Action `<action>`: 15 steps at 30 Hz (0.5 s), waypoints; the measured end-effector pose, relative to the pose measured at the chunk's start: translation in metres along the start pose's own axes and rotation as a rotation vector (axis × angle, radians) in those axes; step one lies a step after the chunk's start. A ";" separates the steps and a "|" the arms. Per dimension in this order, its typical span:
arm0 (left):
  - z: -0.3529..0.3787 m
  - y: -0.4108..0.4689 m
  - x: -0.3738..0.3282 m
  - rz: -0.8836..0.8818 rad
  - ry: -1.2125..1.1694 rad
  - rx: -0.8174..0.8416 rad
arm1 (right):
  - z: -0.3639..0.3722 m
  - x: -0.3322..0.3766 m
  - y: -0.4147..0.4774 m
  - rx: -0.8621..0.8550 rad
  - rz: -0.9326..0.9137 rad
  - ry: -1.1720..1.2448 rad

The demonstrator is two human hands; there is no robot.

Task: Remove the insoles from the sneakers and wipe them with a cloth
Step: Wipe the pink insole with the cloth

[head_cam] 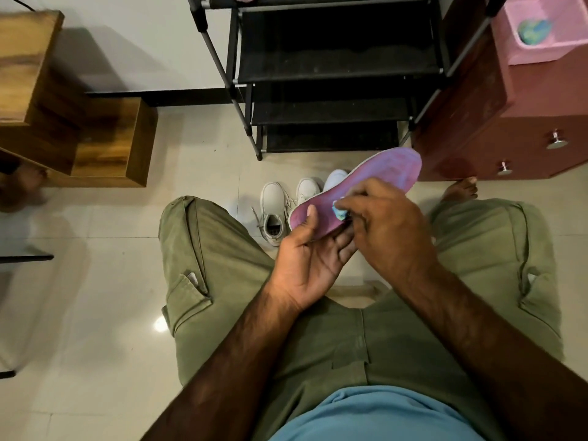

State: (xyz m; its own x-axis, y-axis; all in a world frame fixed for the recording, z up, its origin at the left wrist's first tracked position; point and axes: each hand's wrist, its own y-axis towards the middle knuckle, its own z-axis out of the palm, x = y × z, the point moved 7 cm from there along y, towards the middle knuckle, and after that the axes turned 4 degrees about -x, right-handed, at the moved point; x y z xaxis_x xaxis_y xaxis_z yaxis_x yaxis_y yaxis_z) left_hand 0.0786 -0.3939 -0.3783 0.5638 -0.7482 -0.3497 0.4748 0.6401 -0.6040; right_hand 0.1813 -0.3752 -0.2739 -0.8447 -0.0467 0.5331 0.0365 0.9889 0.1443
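Note:
A purple insole [375,183] slants up to the right above my knees. My left hand [305,256] holds its heel end from below, thumb on top. My right hand [385,218] pinches a small blue-green cloth [339,212] against the insole's surface near the heel. Most of the cloth is hidden under my fingers. Two white sneakers [273,211] stand on the floor between my legs, partly covered by the insole; the left one shows its open mouth. A third pale toe [334,179] peeks out behind the insole.
A black shoe rack [331,74] stands straight ahead. A maroon cabinet [496,122] with a pink tub [547,33] on top is at the right. Wooden furniture [79,116] is at the left. My bare feet rest on the pale tiled floor [95,281].

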 end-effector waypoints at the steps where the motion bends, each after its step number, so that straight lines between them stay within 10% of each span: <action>1: -0.001 -0.001 0.001 -0.010 -0.014 0.013 | 0.004 0.011 -0.005 0.055 -0.051 -0.001; 15: 0.002 0.001 0.004 0.004 0.080 0.027 | 0.006 -0.003 0.027 0.126 0.047 -0.071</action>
State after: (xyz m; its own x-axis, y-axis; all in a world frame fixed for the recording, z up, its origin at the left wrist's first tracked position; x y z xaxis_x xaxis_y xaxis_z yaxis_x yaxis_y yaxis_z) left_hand 0.0828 -0.3952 -0.3787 0.5106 -0.7567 -0.4084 0.4914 0.6465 -0.5836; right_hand 0.1820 -0.3480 -0.2763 -0.8796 0.0054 0.4757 0.0128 0.9998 0.0124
